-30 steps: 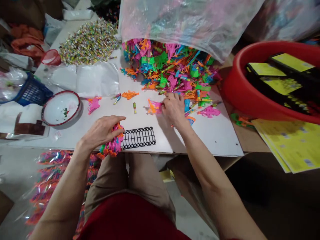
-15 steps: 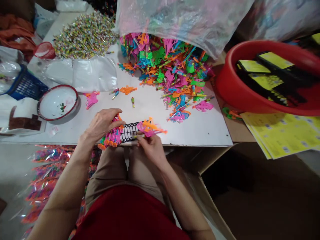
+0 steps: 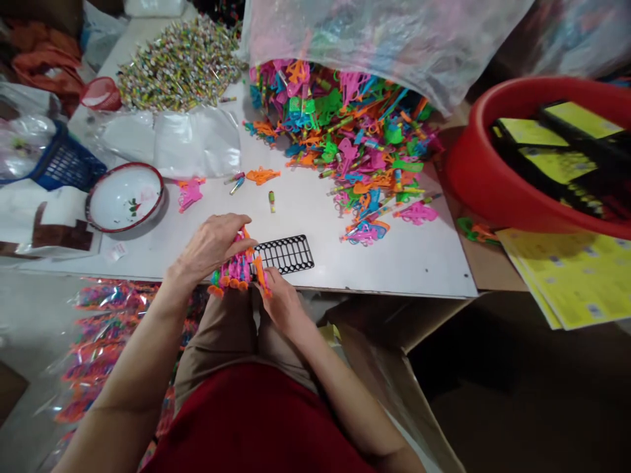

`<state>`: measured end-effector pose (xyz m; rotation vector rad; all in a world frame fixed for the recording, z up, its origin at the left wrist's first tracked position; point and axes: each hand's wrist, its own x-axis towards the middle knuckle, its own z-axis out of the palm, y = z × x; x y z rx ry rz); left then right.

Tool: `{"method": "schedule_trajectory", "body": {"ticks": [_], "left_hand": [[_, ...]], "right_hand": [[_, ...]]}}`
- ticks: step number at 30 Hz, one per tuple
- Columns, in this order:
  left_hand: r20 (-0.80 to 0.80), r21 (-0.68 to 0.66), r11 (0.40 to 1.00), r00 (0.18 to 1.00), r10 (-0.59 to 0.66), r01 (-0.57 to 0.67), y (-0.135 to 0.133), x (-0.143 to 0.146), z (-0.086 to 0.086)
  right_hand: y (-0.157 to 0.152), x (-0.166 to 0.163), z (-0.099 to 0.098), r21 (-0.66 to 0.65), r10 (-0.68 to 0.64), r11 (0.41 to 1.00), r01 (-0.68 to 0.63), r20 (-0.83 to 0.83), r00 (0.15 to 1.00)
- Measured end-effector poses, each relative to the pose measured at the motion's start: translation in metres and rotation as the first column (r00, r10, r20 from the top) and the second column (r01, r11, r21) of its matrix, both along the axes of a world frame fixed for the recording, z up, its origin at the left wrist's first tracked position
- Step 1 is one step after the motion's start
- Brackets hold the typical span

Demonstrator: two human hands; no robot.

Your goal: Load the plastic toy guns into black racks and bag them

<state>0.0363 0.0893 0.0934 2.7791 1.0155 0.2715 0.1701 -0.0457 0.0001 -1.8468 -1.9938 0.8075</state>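
At the table's front edge lies a black plastic rack (image 3: 290,253) with rows of round holes, its right part bare. A packed row of pink, orange and blue toy guns (image 3: 234,270) covers its left end. My left hand (image 3: 210,246) curves over that row, thumb and fingers closed against the toys. Between the fingers of my right hand (image 3: 283,302) is an orange and pink toy gun (image 3: 261,274), held against the right end of the row. The fingertips of my right hand are partly hidden by the toy.
A large heap of toy guns (image 3: 365,141) spills from a clear bag (image 3: 384,46). Behind are a pile of small tubes (image 3: 180,66) and plastic sleeves (image 3: 197,141). An enamel bowl (image 3: 125,197) stands left; a red tub (image 3: 463,148) and yellow cards (image 3: 547,282) are right.
My right hand has moved left and brought its toy gun from above the rack to the row's end, turning it more upright. More of the rack shows. The view has shifted slightly.
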Motion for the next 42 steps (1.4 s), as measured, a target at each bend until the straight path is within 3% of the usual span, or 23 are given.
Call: {"method": "schedule_trajectory", "body": {"ticks": [4,10,17,22,26,30,33,36,42], "left_hand": [[0.03,0.001,1.0,0.999,0.012,-0.012,-0.002,0.0,0.001],[0.027,-0.006,0.999,0.999,0.032,-0.032,-0.005,0.002,0.002],[0.037,0.033,0.998,0.998,0.046,-0.047,-0.008,0.002,0.002],[0.068,0.115,0.992,0.996,0.048,-0.056,-0.012,0.007,0.0],[0.072,0.183,0.978,0.993,0.091,-0.103,-0.015,0.011,-0.001],[0.061,0.211,0.974,0.996,0.065,-0.077,-0.015,0.012,-0.001],[0.042,0.241,0.967,0.997,0.069,-0.077,-0.015,0.014,-0.001],[0.035,0.259,0.962,0.996,0.082,-0.088,-0.016,0.015,-0.001],[0.048,0.243,0.967,0.997,0.068,-0.078,-0.015,0.016,-0.001]], "right_hand": [[0.011,0.004,0.015,-0.098,0.118,0.989,-0.108,0.103,0.988],[0.029,0.009,0.04,-0.228,0.275,0.943,-0.242,0.127,0.953],[0.026,0.011,0.049,-0.159,0.285,0.953,-0.259,0.174,0.942],[0.019,0.013,0.054,-0.087,0.282,0.958,-0.273,0.119,0.952],[0.021,0.016,0.047,-0.074,0.294,0.955,-0.289,0.074,0.953],[0.021,0.023,0.027,-0.037,0.263,0.964,-0.265,-0.045,0.964],[0.014,0.026,0.013,0.08,0.125,0.991,-0.106,-0.28,0.952],[0.004,0.021,0.006,0.261,0.057,0.962,0.083,-0.489,0.87],[-0.002,0.001,-0.009,0.47,0.15,0.879,0.075,-0.423,0.894]]}}
